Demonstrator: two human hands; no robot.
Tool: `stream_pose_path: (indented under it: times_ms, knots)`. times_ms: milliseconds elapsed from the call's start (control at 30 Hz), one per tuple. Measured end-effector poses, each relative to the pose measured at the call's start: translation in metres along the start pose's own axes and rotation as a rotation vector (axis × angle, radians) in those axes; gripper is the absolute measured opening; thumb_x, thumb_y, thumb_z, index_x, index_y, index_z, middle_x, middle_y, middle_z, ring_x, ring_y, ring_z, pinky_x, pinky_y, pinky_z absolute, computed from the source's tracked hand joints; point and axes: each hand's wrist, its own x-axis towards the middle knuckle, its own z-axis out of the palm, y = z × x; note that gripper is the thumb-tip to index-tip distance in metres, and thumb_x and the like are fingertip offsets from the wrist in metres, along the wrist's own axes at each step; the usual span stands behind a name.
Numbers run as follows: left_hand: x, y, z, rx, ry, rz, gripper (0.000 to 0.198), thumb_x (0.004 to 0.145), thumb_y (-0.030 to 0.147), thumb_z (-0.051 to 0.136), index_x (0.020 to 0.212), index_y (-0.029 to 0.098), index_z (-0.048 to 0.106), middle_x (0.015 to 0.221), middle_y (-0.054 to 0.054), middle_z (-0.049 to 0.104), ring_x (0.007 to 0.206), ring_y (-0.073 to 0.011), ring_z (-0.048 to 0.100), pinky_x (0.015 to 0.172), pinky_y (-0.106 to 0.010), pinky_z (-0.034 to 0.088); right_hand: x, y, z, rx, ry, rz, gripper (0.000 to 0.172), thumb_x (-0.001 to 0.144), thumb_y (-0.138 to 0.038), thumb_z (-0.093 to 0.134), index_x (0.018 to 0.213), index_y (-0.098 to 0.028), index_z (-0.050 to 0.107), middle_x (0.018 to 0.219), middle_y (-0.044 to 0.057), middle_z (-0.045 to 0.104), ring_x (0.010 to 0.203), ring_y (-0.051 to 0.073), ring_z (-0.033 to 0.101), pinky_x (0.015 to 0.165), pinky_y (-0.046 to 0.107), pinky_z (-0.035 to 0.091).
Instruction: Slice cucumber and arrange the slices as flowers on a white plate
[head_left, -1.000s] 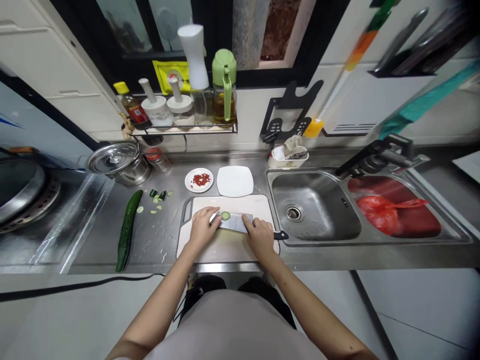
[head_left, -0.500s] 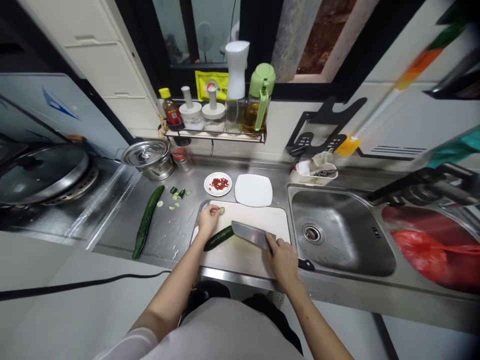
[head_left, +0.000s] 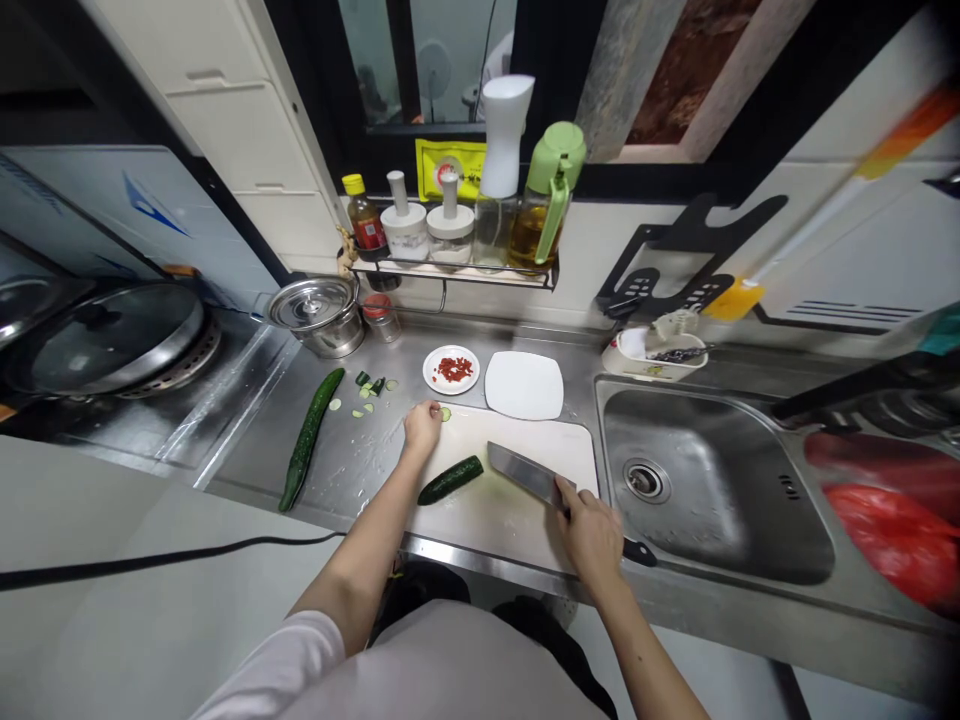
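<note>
Right hand point(head_left: 592, 540) wraps cleaver point(head_left: 525, 473) at its handle end, blade over middle of cutting board point(head_left: 555, 445). Left hand point(head_left: 424, 428) at board's far-left corner, fingers bunched against cucumber slice point(head_left: 446, 414) — whether gripping, cannot tell. Cut cucumber point(head_left: 451, 481) lies unheld near board's left edge, beside blade tip. Round, loose — could roll toward near edge if blade nudges it. Slice could slip off far edge through loose pinch.

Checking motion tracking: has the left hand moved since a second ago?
Yes: judged against the sink, the left hand has shifted left and forward, away from the person.
</note>
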Motion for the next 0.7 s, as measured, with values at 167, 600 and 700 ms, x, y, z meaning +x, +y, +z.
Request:
stream_pose_path:
  times_ms: [167,600,700]
  knots:
    - [-0.001,-0.002,0.001,0.014,0.019,0.025,0.019,0.081,0.020,0.058,0.094,0.020,0.072,0.090,-0.007,0.072,0.089,-0.0203,0.065,0.083,-0.030,0.043,0.001,-0.001,0.002,0.031,-0.012,0.007,0.043,0.087,-0.024,0.056,0.130,-0.024,0.058,0.092,0.006,0.067,0.087,0.020,0.061,0.077,0.031,0.035]
    - [-0.084,-0.013,-0.012,-0.232,0.096,0.408,0.020,0.089,0.032,0.053,0.093,0.020,0.069,0.091,-0.006,0.067,0.082,-0.0175,0.062,0.077,-0.031,0.050,0.010,-0.012,0.001,0.523,-0.126,0.120,0.037,0.095,-0.033,0.037,0.118,-0.023,0.064,0.105,0.006,0.072,0.094,0.020,0.065,0.075,0.025,0.042]
    - [-0.109,-0.015,-0.010,-0.149,0.070,0.519,0.019,0.091,0.031,0.052,0.095,0.022,0.069,0.094,-0.006,0.067,0.091,-0.0193,0.062,0.085,-0.034,0.049,0.013,-0.018,0.006,0.603,-0.131,0.085,0.036,0.094,-0.034,0.036,0.109,-0.021,0.065,0.089,0.005,0.072,0.083,0.020,0.065,0.068,0.025,0.041]
